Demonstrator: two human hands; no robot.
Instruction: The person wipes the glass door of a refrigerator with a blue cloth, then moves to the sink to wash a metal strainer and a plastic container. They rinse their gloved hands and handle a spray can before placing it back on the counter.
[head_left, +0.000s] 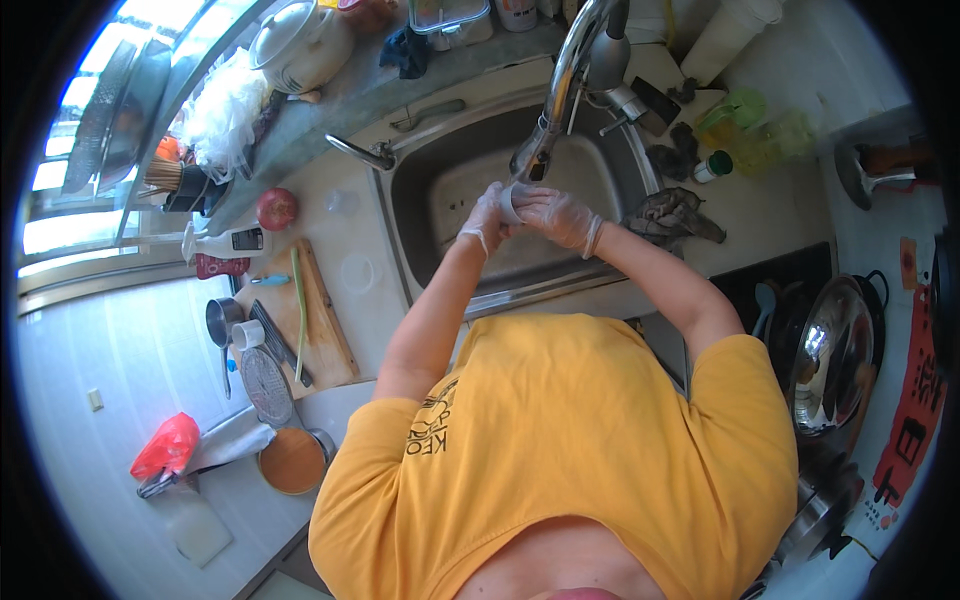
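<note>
A small white cup (511, 205) is between my hands, just below the spout of the chrome faucet (534, 154) and over the steel sink (442, 232). My left hand (484, 216), in a see-through plastic glove, grips the cup from the left side. From the right, my right hand (561, 217), gloved the same way, lies against the cup with its fingers close together at the opening. The fingers hide much of the cup. Whether water is running cannot be told.
Left of the sink lies a wooden cutting board (330, 322) with a green stalk (298, 315) and a knife (274, 330). A red onion (277, 208) sits beyond it. A dark wet cloth (667, 214) lies at the sink's right edge. A green-capped jar (712, 166) stands farther right.
</note>
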